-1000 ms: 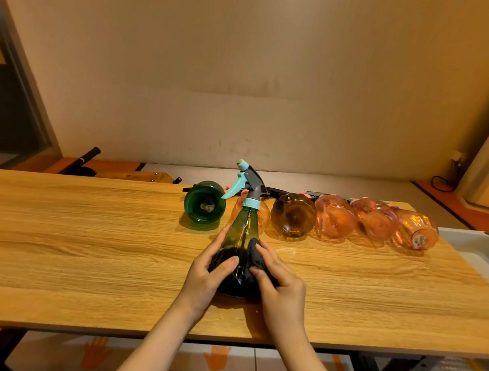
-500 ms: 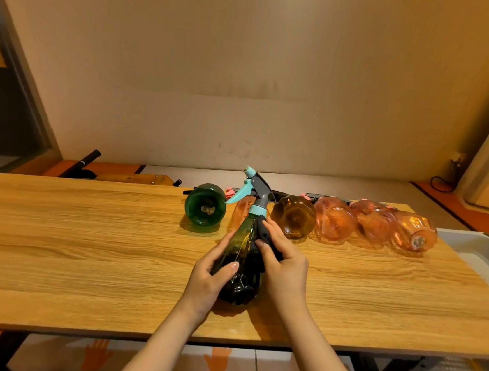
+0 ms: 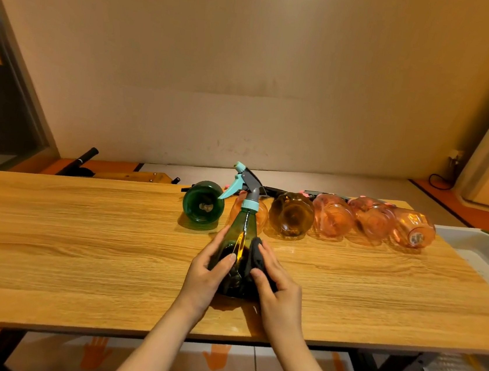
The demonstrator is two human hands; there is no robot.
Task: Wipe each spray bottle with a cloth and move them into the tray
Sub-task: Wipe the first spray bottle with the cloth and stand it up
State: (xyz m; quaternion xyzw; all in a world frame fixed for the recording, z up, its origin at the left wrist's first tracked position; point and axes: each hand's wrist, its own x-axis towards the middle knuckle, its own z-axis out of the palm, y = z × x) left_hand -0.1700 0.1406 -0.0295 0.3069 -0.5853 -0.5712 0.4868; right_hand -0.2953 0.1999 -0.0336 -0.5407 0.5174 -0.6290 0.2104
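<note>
The table (image 3: 78, 245) top is wood-grain laminate with a smooth, low-sheen finish. The dark green spray bottle (image 3: 238, 245) is translucent glossy plastic with a bright highlight down its side, its trigger head (image 3: 245, 182) matt grey and teal plastic; the cloth (image 3: 254, 258) pressed against it is dark, matt fabric. The green bottle (image 3: 203, 201), amber bottle (image 3: 291, 215) and pink bottles (image 3: 373, 221) lying behind are glossy translucent plastic, and the tray (image 3: 473, 251) is smooth, pale plastic.
</note>
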